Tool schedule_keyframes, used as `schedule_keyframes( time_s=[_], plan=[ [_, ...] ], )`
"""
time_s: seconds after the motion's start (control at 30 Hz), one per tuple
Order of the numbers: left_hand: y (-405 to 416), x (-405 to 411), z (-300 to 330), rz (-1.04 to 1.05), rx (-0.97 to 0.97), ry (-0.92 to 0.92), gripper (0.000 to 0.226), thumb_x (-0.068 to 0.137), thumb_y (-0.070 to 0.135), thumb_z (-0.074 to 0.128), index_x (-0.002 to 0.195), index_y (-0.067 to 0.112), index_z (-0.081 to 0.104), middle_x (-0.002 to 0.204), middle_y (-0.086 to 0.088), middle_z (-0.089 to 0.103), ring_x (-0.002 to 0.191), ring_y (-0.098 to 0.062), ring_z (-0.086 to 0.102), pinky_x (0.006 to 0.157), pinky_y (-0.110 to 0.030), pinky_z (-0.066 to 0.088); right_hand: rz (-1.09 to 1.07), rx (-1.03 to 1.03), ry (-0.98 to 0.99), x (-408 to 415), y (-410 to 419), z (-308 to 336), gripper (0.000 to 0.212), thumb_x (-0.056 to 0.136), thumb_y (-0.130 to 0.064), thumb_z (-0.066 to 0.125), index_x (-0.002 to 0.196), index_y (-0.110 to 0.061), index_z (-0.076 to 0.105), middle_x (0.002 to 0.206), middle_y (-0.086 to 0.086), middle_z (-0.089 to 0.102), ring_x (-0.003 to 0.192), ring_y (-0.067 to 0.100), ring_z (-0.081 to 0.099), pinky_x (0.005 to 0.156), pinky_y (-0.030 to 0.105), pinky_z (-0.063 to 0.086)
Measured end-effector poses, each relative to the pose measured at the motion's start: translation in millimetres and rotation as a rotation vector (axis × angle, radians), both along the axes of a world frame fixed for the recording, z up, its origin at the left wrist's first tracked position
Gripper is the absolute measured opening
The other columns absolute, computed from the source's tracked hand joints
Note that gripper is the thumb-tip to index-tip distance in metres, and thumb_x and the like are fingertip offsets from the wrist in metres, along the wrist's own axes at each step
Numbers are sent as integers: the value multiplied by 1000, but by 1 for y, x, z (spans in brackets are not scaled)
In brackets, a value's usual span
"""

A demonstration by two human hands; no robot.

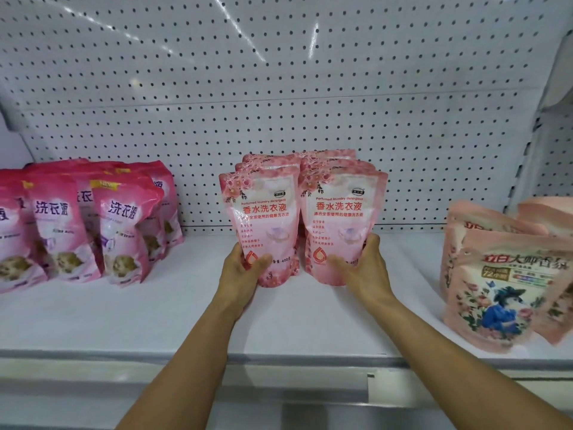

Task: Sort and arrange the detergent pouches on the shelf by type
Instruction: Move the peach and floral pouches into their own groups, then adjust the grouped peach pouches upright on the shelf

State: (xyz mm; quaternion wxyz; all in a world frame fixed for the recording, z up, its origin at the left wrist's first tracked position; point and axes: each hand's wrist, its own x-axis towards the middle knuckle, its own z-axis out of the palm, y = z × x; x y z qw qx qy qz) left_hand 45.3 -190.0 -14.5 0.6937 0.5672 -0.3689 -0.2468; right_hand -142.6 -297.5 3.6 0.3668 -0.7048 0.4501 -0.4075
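Fingers (262, 261) gripping pouches (263, 225), perhaps upright

This is a shop. A white metal display shelf (186, 305) with a perforated back panel (279, 88) carries packaged laundry detergent pouches (263, 221), grouped by kind in rows with their labels facing forward.

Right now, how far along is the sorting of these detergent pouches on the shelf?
Mostly done, it seems. Dark pink pouches stand grouped left, peach floral pouches right. In hand: the left hand and right hand grip the front pale pink pouches of two middle rows. Left: probably squaring those rows on the white shelf.
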Motion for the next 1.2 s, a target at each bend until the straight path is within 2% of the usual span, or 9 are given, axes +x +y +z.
schedule_keyframes(
  time_s=[0.27, 0.4, 0.47, 0.57, 0.67, 0.8, 0.93, 1.03, 1.2],
  plan=[
    [-2, -6, 2, 94, 31, -107, 65, 88, 18, 72, 142, 21, 36, 129, 3, 57, 114, -14, 61, 71, -13, 54, 36, -34, 45, -2, 2, -3, 63, 71, -34, 75, 121, -15, 41, 117, 3, 57, 104, 24, 60, 85, 42, 54],
    [10, -17, 8, 408, -45, -346, 71, 88, 27, 72, 145, 26, 28, 136, 11, 35, 126, -10, 43, 93, -12, 38, 75, -128, 92, -18, 15, -1, 76, 66, -40, 70, 134, -27, 40, 128, -3, 53, 119, 17, 51, 96, 38, 50],
    [14, -25, 13, 493, -126, -434, 66, 89, 28, 70, 141, 29, 31, 134, 15, 33, 129, -12, 40, 104, -24, 40, 112, -234, 115, -32, 34, 8, 69, 78, -31, 69, 139, -31, 36, 130, -13, 42, 122, 8, 40, 98, 28, 42],
    [12, -46, 27, 423, -245, -529, 56, 90, 19, 70, 136, 25, 39, 133, 13, 39, 124, -12, 46, 103, -41, 48, 109, -459, 101, -58, 58, 19, 51, 90, -23, 63, 137, -29, 44, 131, -18, 41, 123, 4, 43, 98, 28, 45],
    [9, -86, 37, 226, -330, -614, 50, 90, 15, 68, 132, 26, 43, 122, 19, 51, 111, -6, 55, 94, -32, 52, 55, -664, 47, -87, 76, 32, 32, 91, -18, 61, 123, -21, 61, 124, -11, 56, 113, 5, 53, 88, 23, 50],
    [-1, -154, 27, -111, -255, -600, 67, 85, 20, 75, 138, 33, 35, 134, 17, 49, 121, -2, 52, 98, -23, 48, -136, -846, -52, -136, 84, 38, 26, 88, -8, 62, 113, -13, 65, 113, -4, 60, 109, 11, 55, 90, 19, 44],
    [-20, -210, 12, -388, -11, -545, 122, 60, 59, 80, 153, 37, 5, 159, 15, 17, 144, -1, 24, 117, -31, 30, -314, -725, -172, -195, 74, 27, 36, 88, -4, 67, 117, -22, 58, 116, -7, 55, 109, 12, 54, 91, 25, 46],
    [-37, -230, 11, -413, 45, -405, 124, 63, 45, 88, 154, 37, 5, 162, 12, 13, 146, -6, 23, 119, -35, 28, -362, -619, -215, -233, 63, 19, 40, 86, -6, 69, 115, -30, 55, 113, -10, 55, 103, 9, 56, 82, 18, 47],
    [-57, -240, 40, -289, -48, -392, 121, 61, 33, 90, 153, 41, 12, 159, 22, 19, 139, -2, 30, 105, -24, 34, -395, -600, -171, -288, 38, 40, 33, 88, -8, 66, 114, -25, 57, 110, -16, 52, 102, 10, 54, 89, 39, 49]
  ],
)
